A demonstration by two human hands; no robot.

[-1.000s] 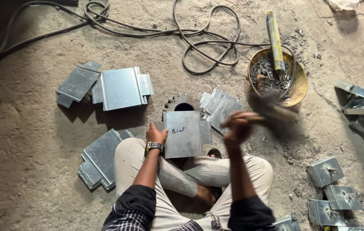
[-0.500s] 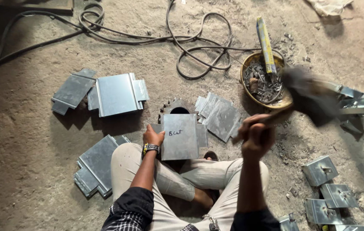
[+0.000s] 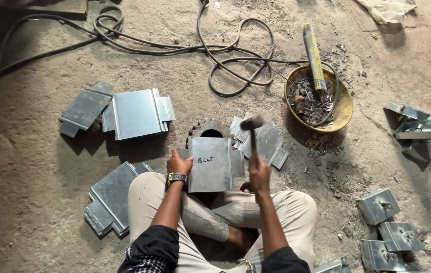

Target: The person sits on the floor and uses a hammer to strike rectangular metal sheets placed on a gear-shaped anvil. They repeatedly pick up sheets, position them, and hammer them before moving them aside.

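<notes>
Now the hammer is brought down beside the sheet-metal piece at the centre of the frame.

Head view: the hammer [image 3: 251,123], swung out to the right half a second ago, is seen with its head just above the flat plates [image 3: 266,141], its handle gripped tight in the right hand [image 3: 259,174]. The sheet-metal piece [image 3: 210,164] is pinned at its left edge by the left hand [image 3: 179,164], resting over a toothed gear [image 3: 208,129] on the floor [image 3: 33,212]. A strike is judged to be landing. A yellow bowl [image 3: 344,108] of scrap sits upper right.
</notes>
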